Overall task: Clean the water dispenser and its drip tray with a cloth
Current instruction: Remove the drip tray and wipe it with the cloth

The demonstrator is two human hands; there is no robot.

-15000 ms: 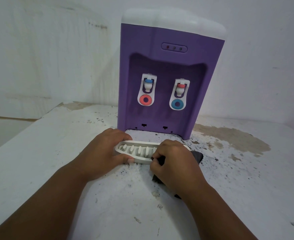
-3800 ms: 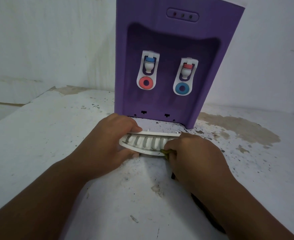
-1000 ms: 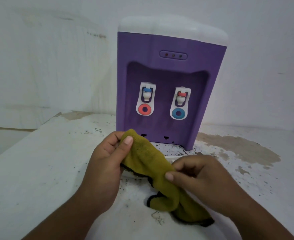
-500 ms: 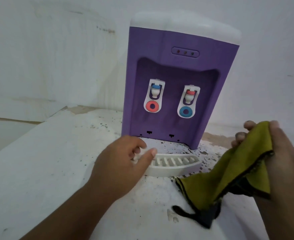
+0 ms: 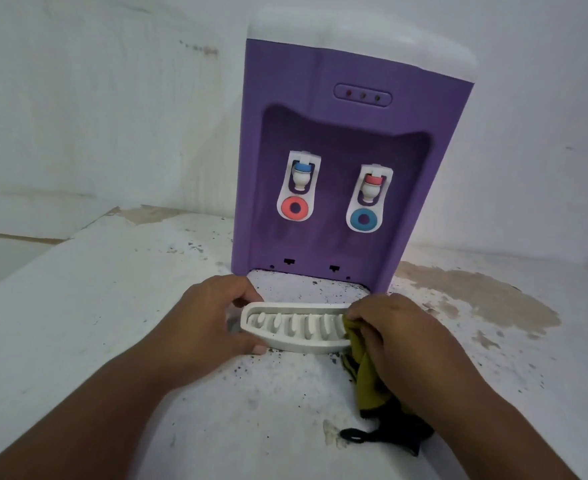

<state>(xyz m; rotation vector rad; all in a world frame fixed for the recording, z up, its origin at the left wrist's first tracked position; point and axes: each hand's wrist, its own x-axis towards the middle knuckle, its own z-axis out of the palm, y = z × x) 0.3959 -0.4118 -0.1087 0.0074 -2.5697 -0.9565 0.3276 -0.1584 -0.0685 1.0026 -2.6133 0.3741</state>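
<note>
A purple water dispenser with a white top and two taps stands on the white table. Its white slotted drip tray lies detached on the table just in front of it. My left hand grips the tray's left end, thumb on the near rim. My right hand holds an olive-yellow cloth bunched under its fingers and presses it onto the tray's right end. The cloth's dark edge and loop trail on the table below that hand.
Dark specks of dirt are scattered on the table around the tray and under the dispenser's front. A brown stain spreads to the right of the dispenser. White walls close the back and the left side; the table's left edge drops away.
My right hand brought the cloth down from the raised right side onto the tray's right end. My left hand took a firmer hold of the tray's left end.
</note>
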